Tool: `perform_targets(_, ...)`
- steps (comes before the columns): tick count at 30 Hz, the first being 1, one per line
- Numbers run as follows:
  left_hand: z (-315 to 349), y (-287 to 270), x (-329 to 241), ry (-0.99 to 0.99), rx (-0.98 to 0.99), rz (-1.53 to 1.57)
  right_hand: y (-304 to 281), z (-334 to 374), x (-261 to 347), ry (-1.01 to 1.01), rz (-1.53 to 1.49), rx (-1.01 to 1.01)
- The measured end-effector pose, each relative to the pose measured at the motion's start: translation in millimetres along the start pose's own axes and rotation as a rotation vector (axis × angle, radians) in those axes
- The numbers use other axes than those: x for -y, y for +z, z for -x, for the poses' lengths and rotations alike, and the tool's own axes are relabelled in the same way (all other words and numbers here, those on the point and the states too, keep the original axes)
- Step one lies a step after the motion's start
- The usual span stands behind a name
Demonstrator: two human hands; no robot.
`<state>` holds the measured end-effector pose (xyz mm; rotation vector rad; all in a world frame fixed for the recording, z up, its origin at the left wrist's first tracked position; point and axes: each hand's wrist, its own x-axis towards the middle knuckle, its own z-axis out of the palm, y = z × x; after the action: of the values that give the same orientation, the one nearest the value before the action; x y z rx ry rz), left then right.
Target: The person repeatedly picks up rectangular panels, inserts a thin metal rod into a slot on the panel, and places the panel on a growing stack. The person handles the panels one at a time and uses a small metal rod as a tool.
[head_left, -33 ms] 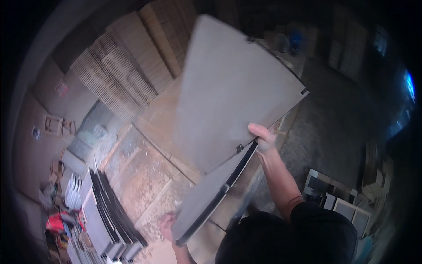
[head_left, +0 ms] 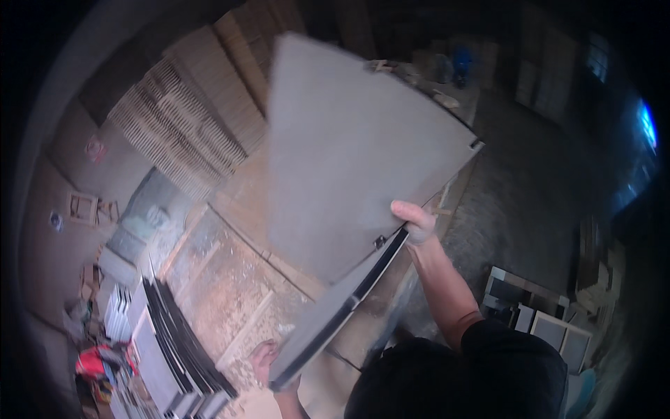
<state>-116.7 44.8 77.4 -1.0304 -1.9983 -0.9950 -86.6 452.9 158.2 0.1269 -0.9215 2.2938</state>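
A dusty workshop, its sawdust-strewn workbench point(head_left: 230, 279) below. The right hand point(head_left: 415, 222) clasps the upper edge of a large grey panel point(head_left: 349, 160); the left hand point(head_left: 269, 363) grips its lower corner. The panel is tilted above the bench, near stacked dark panels point(head_left: 174, 342).

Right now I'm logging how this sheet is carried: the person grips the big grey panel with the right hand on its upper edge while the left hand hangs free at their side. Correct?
Not quite. The head view shows the left hand holding the lower end of the grey panel, not hanging free. The right hand does grip its upper edge.
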Motion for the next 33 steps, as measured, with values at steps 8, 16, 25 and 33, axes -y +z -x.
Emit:
perform_targets(8, 29, 1, 60, -0.437, -0.005, 0.034, 53, 17, 18, -0.099, 0.265, 0.227)
perform_targets(16, 79, 14, 83, -1.058, 0.0, 0.712, 74, 27, -10, 0.108, 0.231, 0.429)
perform_targets(25, 80, 31, 38, -1.102, -0.251, 0.625, 69, 17, -32, 0.27, 0.169, 0.405)
perform_targets(33, 74, 27, 6, -1.115, -0.274, 0.593, 59, 13, -39, 0.284, 0.173, 0.366)
